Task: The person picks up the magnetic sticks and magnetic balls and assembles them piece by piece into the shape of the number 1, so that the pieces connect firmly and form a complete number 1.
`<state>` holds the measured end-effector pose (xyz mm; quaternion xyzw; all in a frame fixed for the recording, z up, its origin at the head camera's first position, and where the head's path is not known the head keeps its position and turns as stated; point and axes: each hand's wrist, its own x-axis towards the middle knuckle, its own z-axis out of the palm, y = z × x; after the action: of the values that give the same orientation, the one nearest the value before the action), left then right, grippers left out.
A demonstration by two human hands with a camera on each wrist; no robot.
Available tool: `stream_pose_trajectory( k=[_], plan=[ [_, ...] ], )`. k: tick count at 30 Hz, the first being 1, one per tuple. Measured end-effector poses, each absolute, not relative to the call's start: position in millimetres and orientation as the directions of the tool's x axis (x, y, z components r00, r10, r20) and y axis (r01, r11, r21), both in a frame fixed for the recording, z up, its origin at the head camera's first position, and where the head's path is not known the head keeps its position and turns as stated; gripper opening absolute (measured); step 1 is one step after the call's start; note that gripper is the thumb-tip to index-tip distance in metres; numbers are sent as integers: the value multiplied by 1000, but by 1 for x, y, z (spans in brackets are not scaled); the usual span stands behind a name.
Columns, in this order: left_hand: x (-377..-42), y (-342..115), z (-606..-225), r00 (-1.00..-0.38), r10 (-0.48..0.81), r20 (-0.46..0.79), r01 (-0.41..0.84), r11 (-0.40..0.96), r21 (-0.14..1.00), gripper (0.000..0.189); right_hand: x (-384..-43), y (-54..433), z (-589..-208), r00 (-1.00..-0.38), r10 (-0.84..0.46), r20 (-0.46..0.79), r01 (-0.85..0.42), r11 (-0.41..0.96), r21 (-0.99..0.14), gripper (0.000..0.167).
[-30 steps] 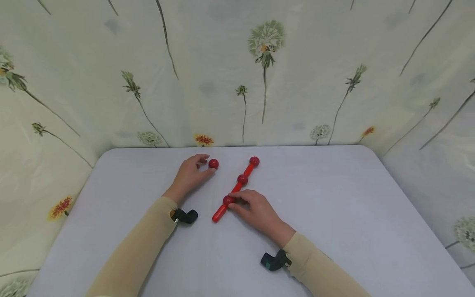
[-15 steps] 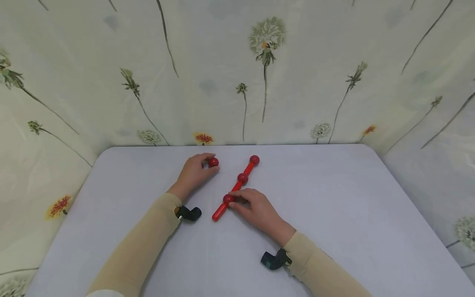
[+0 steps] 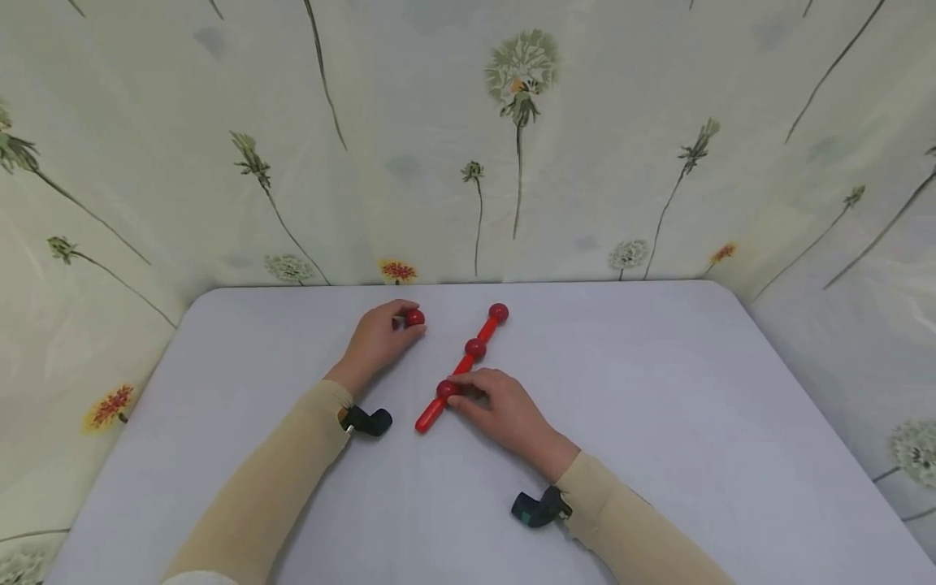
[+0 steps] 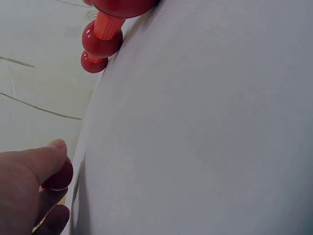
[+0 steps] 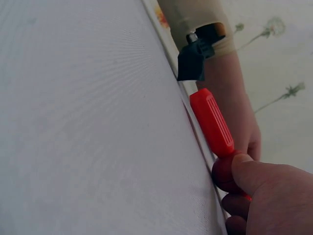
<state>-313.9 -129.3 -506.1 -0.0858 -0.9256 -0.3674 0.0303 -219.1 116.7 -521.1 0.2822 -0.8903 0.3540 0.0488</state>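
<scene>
A straight chain of red rods and red balls lies slantwise on the white table. My right hand (image 3: 508, 414) pinches its nearest ball (image 3: 448, 390) between thumb and fingers. From that ball a red rod (image 3: 430, 416) sticks out toward me; in the right wrist view this ribbed rod (image 5: 212, 122) points away from the thumb. Farther along are a middle ball (image 3: 475, 348) and an end ball (image 3: 499, 312). To the left of the chain, my left hand (image 3: 374, 341) pinches a loose red ball (image 3: 415, 318). The left wrist view shows that ball (image 4: 60, 177) between thumb and fingers.
The white table (image 3: 658, 390) reaches back to a curtain (image 3: 409, 106) printed with dandelions, which also hangs at both sides. Black wrist cameras stick out from each beige sleeve (image 3: 270, 479) over the table.
My left fingers were just apart from the loose ball; they have come around it, and the ball has shifted very slightly. My right hand keeps its hold on the chain's near ball.
</scene>
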Motion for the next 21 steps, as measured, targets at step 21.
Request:
stream_pose_trajectory(
  k=[21],
  plan=[
    [-259, -164, -495, -987, 82, 139, 157, 684, 713, 43, -219, 115, -520, -840, -463, 283, -532, 595, -603, 35]
  ],
)
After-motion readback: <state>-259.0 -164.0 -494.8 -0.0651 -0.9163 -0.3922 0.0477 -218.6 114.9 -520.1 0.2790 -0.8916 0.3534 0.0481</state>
